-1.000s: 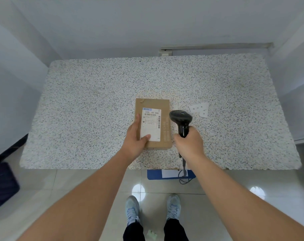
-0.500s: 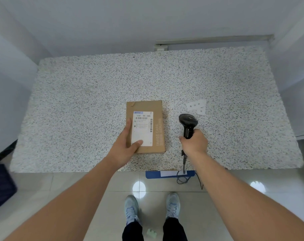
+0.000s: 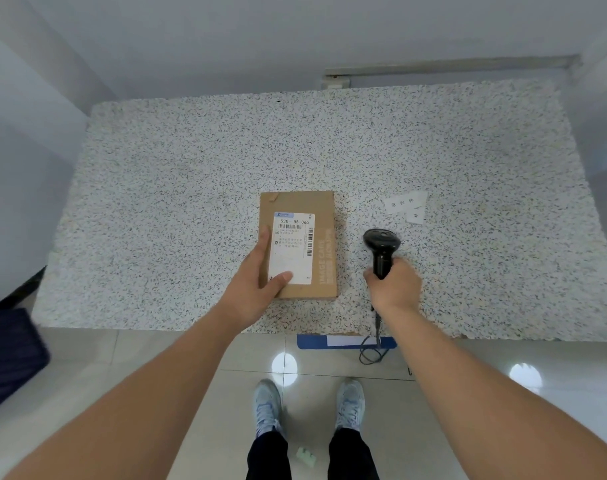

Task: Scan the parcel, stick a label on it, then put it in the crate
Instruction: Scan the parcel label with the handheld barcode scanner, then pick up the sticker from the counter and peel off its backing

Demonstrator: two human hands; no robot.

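A flat brown cardboard parcel (image 3: pixel 321 216) with a white shipping label lies on the speckled table (image 3: pixel 191 174) near its front edge. My left hand (image 3: pixel 257 282) grips the parcel's near left corner, thumb on the label. A black handheld barcode scanner (image 3: pixel 381 245) stands to the right of the parcel, and my right hand (image 3: pixel 395 285) is closed around its handle. The scanner head is apart from the parcel. Small white labels (image 3: pixel 407 206) lie on the table beyond the scanner.
The scanner's cable (image 3: pixel 373 351) hangs over the front edge above a blue item (image 3: pixel 312 342) under the table. A dark blue crate (image 3: pixel 7 355) sits on the floor at the left. Walls close in behind and on both sides. My feet stand on the tiled floor.
My right hand has carried the scanner rightward, away from the parcel, and lowered it toward the table. My left hand keeps its hold on the parcel.
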